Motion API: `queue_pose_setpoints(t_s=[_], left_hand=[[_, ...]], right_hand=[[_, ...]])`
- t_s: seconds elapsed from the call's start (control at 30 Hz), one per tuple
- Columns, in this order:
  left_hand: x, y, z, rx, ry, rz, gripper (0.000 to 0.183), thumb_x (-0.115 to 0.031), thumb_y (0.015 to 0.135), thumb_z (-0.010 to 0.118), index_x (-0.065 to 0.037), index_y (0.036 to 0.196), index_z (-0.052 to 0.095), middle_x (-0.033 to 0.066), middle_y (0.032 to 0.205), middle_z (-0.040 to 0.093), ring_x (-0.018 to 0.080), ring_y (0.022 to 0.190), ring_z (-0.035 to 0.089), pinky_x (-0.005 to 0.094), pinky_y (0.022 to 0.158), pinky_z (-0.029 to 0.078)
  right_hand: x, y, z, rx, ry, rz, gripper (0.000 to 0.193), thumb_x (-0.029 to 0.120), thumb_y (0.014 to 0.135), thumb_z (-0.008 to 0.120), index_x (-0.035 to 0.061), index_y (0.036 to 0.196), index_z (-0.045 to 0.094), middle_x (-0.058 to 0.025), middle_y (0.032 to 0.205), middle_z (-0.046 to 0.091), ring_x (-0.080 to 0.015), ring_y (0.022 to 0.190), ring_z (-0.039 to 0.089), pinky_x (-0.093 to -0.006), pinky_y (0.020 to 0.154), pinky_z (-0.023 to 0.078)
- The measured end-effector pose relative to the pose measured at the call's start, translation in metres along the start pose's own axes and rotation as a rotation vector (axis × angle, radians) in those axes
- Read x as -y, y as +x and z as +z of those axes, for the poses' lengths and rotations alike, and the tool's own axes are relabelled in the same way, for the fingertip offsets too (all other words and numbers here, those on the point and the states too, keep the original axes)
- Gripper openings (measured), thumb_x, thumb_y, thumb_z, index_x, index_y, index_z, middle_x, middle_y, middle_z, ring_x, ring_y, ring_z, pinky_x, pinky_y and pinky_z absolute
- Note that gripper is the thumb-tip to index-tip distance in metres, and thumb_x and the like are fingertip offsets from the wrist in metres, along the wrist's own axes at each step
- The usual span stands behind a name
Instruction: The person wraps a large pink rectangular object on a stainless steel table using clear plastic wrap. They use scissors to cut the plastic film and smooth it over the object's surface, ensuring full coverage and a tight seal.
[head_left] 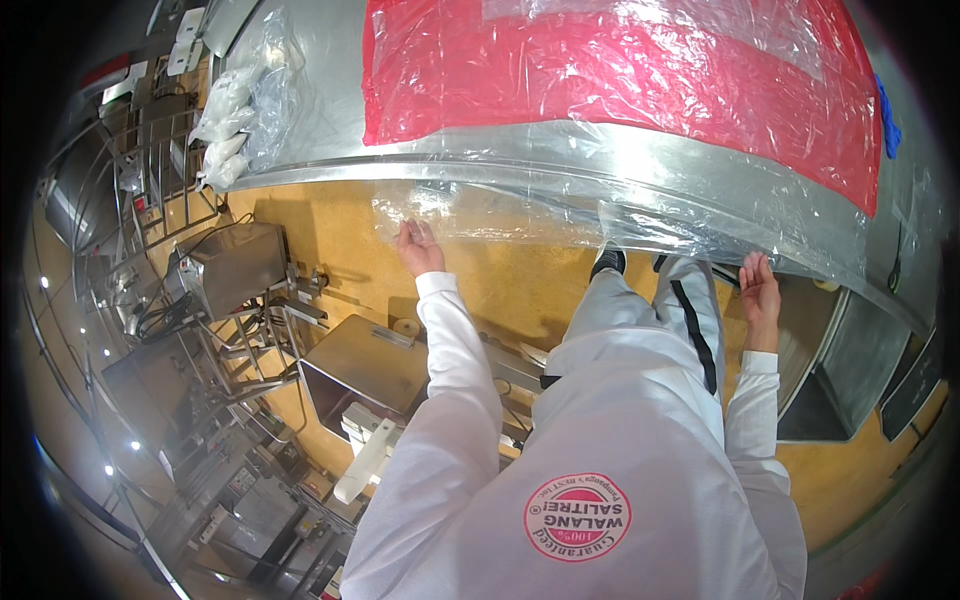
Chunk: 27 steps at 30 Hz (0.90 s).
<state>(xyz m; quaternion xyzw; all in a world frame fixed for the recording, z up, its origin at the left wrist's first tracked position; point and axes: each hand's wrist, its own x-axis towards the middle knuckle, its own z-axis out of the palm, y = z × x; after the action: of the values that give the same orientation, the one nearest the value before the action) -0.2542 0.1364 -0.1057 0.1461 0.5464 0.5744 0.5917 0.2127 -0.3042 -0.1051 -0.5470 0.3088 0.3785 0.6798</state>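
Note:
A wide sheet of clear plastic (500, 217) stretches along the near edge of the steel table (340, 135), and its near part hangs over that edge. My left hand (421, 250) pinches the plastic near its left corner. At the right, my right hand (761, 300) has its fingers closed on the same sheet's near edge, close to the table rim. Beyond the rim lies a red plastic sheet (600, 85), flat on the table with glossy clear film over it.
Several clear bags with white contents (228, 130) lie at the table's left end. A blue crumpled thing (887, 118) sits by the red sheet's right side. Steel boxes (362, 365) and metal racks stand on the yellow floor to my left; a steel bin (835, 370) is at my right.

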Motion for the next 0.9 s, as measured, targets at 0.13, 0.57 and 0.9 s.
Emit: queue_pose_setpoints(t_s=[0.13, 0.57, 0.9], left_hand=[[-0.017, 0.021, -0.034, -0.001, 0.375, 0.260, 0.023, -0.012, 0.089, 0.057, -0.007, 0.110, 0.051, 0.0050, 0.102, 0.054, 0.0160, 0.095, 0.051, 0.0338, 0.086, 0.044], [-0.068, 0.088, -0.096, 0.285, 1.007, 0.227, 0.042, -0.007, 0.083, 0.057, -0.010, 0.125, 0.052, 0.0027, 0.079, 0.052, 0.0140, 0.061, 0.045, 0.0304, 0.054, 0.040], [-0.071, 0.050, -0.022, -0.251, 0.932, 0.076, 0.052, -0.035, 0.083, 0.067, 0.001, 0.119, 0.054, 0.0117, 0.110, 0.060, 0.0166, 0.082, 0.057, 0.0259, 0.063, 0.048]], right_hand=[[0.003, -0.006, 0.007, 0.008, -0.003, 0.012, 0.050, 0.027, 0.090, 0.060, 0.0017, 0.130, 0.044, -0.0108, 0.131, 0.049, -0.0217, 0.124, 0.044, -0.0336, 0.102, 0.035], [0.003, -0.007, -0.006, 0.142, 0.028, -0.018, 0.010, 0.014, 0.088, 0.061, 0.0083, 0.095, 0.058, -0.0031, 0.084, 0.063, -0.0122, 0.075, 0.062, -0.0259, 0.069, 0.055], [0.037, -0.005, -0.024, -0.114, 0.118, -0.029, 0.010, 0.018, 0.089, 0.061, 0.0117, 0.098, 0.060, -0.0009, 0.091, 0.064, -0.0134, 0.083, 0.062, -0.0286, 0.071, 0.052]])
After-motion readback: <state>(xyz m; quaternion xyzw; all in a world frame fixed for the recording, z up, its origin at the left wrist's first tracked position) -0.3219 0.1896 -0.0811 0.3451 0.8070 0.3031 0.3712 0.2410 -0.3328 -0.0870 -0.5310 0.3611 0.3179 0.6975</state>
